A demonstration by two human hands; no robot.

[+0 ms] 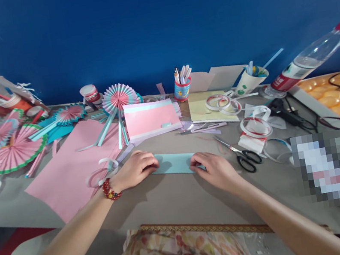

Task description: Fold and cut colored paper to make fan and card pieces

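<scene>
A light blue strip of paper (176, 163) lies across the table in front of me. My left hand (136, 168) has its fingers curled closed at the strip's left end. At the opposite end, the thumb and fingers of my right hand (214, 170) pinch the paper near its edge. Just beyond the strip is a pink sheet with pale borders (152, 119), with a small pale blue piece on it. To the right of my right hand lie black-handled scissors (239, 153), blades pointing away to the left. Large pink paper (73, 170) spreads beside my left hand.
Folded paper fans (7, 150) and a pink rosette (118, 97) stand at the left. A pen holder (182, 88), rolls of tape (256, 126), a glue gun (288, 114) and a leaning plastic bottle (306, 63) are at the back and right. A blue wall (153, 26) rises behind.
</scene>
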